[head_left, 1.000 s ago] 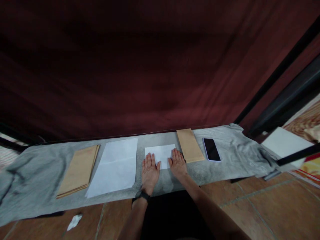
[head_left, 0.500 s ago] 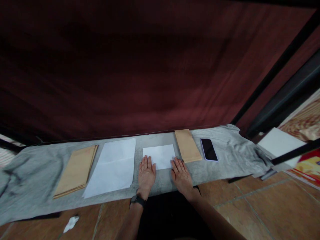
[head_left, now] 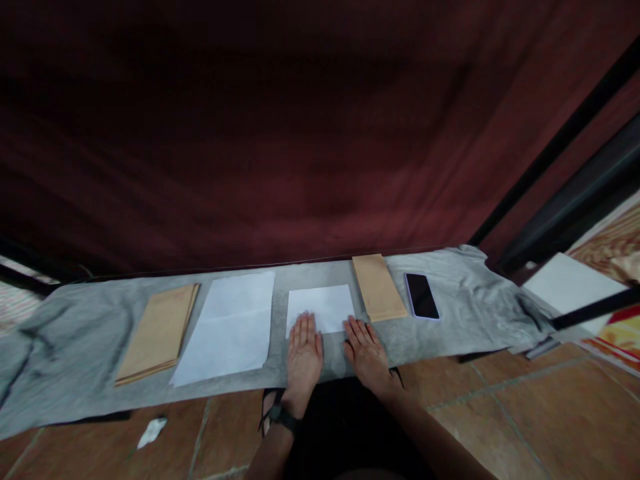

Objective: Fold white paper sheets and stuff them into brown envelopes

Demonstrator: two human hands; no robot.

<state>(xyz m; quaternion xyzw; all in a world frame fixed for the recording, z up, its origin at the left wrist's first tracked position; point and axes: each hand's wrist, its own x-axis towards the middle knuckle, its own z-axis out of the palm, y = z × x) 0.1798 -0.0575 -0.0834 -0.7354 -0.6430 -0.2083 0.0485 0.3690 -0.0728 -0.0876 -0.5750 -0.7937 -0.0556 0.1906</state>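
Note:
A small folded white paper lies on the grey cloth in front of me. My left hand rests flat with fingers stretched out, its fingertips on the paper's near left edge. My right hand lies flat and open as well, fingertips at the paper's near right corner. Neither hand holds anything. A black watch is on my left wrist.
Left of the folded paper lie larger white sheets and a stack of brown envelopes. To the right are another brown envelope and a dark phone. A dark red curtain hangs behind. A crumpled scrap lies on the tiled floor.
Both hands have slid back toward me along the folded paper, from covering its near half to touching only its near edge. The paper stays flat.

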